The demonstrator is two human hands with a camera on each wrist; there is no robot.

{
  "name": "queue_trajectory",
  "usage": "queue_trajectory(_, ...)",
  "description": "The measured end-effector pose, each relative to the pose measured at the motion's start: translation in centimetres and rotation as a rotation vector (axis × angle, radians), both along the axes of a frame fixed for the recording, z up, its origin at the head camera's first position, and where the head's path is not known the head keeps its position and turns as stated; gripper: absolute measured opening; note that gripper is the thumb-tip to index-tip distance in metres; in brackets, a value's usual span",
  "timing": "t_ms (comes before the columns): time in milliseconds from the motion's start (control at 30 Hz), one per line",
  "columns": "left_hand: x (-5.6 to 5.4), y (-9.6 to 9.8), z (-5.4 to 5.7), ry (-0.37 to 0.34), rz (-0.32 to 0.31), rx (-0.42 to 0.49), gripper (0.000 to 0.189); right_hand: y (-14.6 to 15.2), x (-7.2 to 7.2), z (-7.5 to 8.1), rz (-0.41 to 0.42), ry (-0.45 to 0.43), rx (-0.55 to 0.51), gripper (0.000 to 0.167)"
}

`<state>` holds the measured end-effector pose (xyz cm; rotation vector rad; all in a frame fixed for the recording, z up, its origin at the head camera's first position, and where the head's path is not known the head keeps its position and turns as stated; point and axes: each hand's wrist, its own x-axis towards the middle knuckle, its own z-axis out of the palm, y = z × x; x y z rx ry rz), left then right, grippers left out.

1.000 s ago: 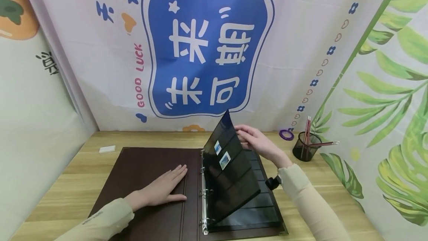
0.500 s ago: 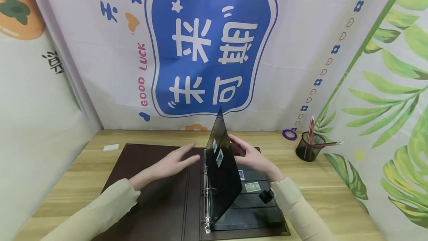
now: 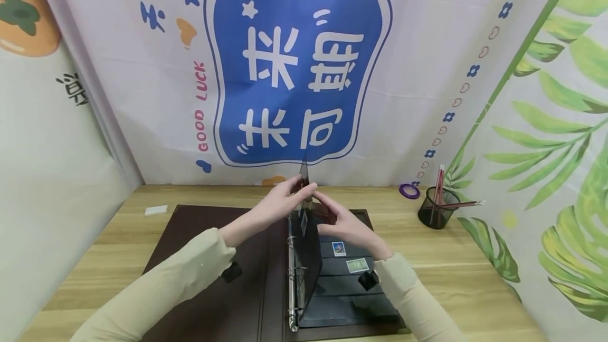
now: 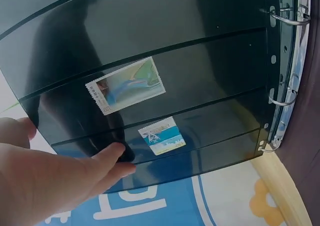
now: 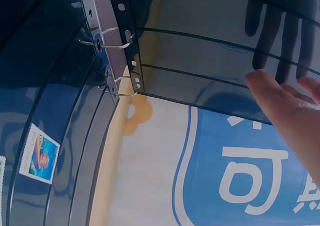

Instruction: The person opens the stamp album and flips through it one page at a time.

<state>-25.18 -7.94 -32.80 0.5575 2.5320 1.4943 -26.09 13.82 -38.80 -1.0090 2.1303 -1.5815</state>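
Observation:
A brown ring-binder stamp album (image 3: pixel 249 300) lies spread on the table. One black stamp page (image 3: pixel 309 257) stands nearly upright on the metal rings (image 4: pixel 287 100). My left hand (image 3: pixel 280 202) pinches the far part of its outer edge, fingers on the left face. That face carries a landscape stamp (image 4: pixel 127 85) and a blue-and-white stamp (image 4: pixel 162 136). From the right side, my right hand (image 3: pixel 349 226) touches the page's other face with fairly straight fingers (image 5: pixel 270 93). Below it, the lower page bears a colourful stamp (image 3: pixel 339 248) and a green stamp (image 3: pixel 357 265).
A black mesh pen cup (image 3: pixel 434 212) holding several pencils stands at the back right, beside a purple tape roll (image 3: pixel 409 191). Near the back left lies a small white block (image 3: pixel 155 210). A printed cloth (image 3: pixel 161 120) hangs behind the wooden table.
The page has swung leftward from a slant to nearly upright, uncovering stamps on the page below. My left hand has left the cover and taken the page's edge; the right hand has moved left.

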Motion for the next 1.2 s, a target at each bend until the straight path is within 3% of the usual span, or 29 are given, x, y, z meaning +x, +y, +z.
queue_trajectory(167,0.3,-1.1,0.5,-0.042,-0.022,0.097,0.062,0.1,-0.3,-0.4,0.035,0.062,0.010,0.085)
queue_trajectory(333,0.3,-3.0,0.7,-0.088,-0.037,0.213,0.063,1.8,-0.9,-1.4,-0.046,0.082,0.094,0.081)
queue_trajectory(567,0.6,-7.1,0.2,-0.051,0.047,0.168,0.060,5.8,-2.5,-3.9,-0.163,0.095,0.287,0.082)
queue_trajectory(667,1.0,-9.1,-0.4,-0.067,0.061,0.152,0.061,7.4,-3.2,-5.0,-0.223,0.099,0.373,0.083)
queue_trajectory(867,1.8,-12.8,-2.3,-0.179,0.059,0.194,0.060,9.8,-4.3,-7.1,-0.277,0.135,0.475,0.086)
queue_trajectory(1000,2.0,-14.5,-3.9,-0.243,0.048,0.238,0.061,10.5,-4.8,-7.7,-0.284,0.164,0.515,0.091)
queue_trajectory(1200,2.3,-16.2,-5.5,-0.290,0.084,0.214,0.063,11.0,-5.5,-8.4,-0.296,0.193,0.604,0.098)
